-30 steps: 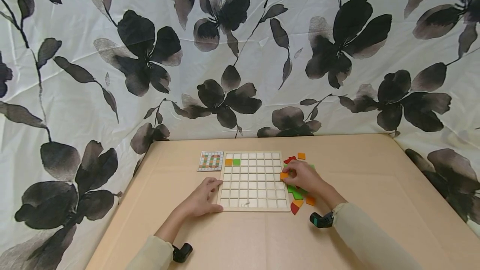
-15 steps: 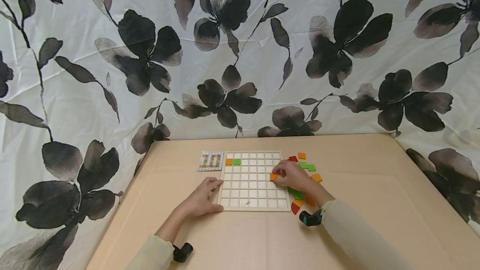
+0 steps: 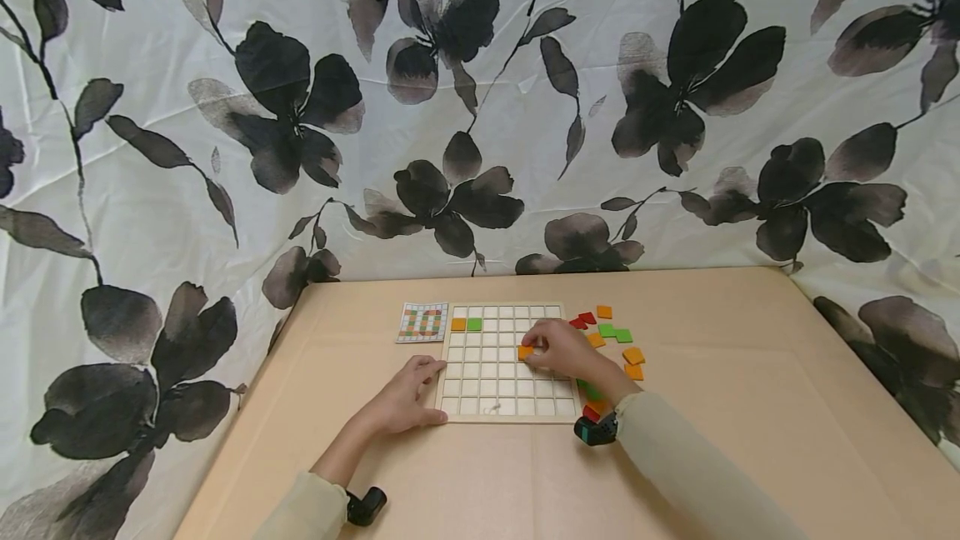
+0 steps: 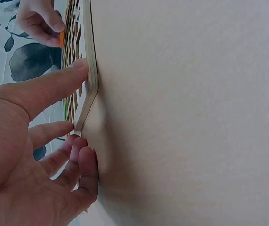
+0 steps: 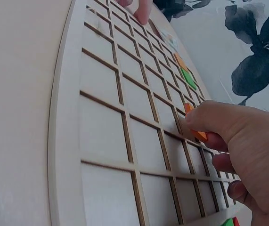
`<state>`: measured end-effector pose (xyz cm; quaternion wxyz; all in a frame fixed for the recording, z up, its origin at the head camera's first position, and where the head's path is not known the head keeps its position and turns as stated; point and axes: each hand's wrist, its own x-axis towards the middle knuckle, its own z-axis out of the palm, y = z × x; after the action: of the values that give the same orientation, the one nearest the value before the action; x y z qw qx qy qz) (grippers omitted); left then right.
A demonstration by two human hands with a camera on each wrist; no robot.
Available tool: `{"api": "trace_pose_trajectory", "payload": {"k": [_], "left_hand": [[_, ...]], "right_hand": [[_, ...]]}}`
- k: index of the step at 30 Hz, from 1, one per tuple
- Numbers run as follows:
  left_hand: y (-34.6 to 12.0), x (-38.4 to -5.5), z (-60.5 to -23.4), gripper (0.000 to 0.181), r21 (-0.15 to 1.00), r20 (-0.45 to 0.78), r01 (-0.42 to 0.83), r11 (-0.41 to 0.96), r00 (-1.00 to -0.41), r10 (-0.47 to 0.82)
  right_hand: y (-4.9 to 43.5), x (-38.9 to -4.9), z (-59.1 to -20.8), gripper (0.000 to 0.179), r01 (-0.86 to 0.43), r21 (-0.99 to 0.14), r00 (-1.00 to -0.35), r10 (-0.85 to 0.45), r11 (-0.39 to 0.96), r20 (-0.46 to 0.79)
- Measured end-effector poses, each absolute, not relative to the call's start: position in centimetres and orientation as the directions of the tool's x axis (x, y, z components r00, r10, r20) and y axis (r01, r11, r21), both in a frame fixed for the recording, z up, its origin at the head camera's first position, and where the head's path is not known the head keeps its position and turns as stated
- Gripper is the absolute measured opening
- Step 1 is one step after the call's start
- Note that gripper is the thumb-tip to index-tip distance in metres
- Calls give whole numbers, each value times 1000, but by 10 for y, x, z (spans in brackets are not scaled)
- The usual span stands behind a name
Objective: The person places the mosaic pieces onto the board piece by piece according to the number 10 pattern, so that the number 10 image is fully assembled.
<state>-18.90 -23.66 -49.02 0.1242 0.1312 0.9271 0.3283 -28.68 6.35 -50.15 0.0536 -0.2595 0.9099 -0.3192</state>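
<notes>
A wooden grid board point(image 3: 487, 365) with white square cells lies on the table. An orange square tile point(image 3: 457, 324) and a green square tile point(image 3: 474, 324) sit side by side in its second row, near the left edge. My right hand point(image 3: 570, 354) pinches another orange tile point(image 5: 199, 135) between thumb and fingers, above the board's right half. At the board's left side, my left hand point(image 3: 407, 394) touches the frame; in the left wrist view its thumb point(image 4: 59, 87) lies against the rim, with the other fingers loosely bent beside the corner.
A small pattern card point(image 3: 422, 322) with coloured squares lies at the board's upper left. Loose orange, green and red tiles point(image 3: 624, 336) are scattered along the right edge, some hidden behind my right forearm. A floral curtain point(image 3: 450, 107) hangs behind the table point(image 3: 495, 482).
My right hand has carried the orange tile left, from the board's right edge to over its cells, uncovering more loose tiles. My left hand has stayed put.
</notes>
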Motion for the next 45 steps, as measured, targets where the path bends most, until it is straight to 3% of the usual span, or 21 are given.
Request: {"api": "trace_pose_trajectory", "payload": {"k": [34, 45], "left_hand": [[-237, -190, -491, 83, 657, -155, 143, 740, -936, 318], [-237, -191, -491, 82, 658, -162, 133, 741, -937, 311]], "right_hand": [[5, -299, -501, 22, -389, -651, -873, -487, 651, 34], [-3, -300, -505, 20, -450, -617, -852, -518, 645, 81]]}}
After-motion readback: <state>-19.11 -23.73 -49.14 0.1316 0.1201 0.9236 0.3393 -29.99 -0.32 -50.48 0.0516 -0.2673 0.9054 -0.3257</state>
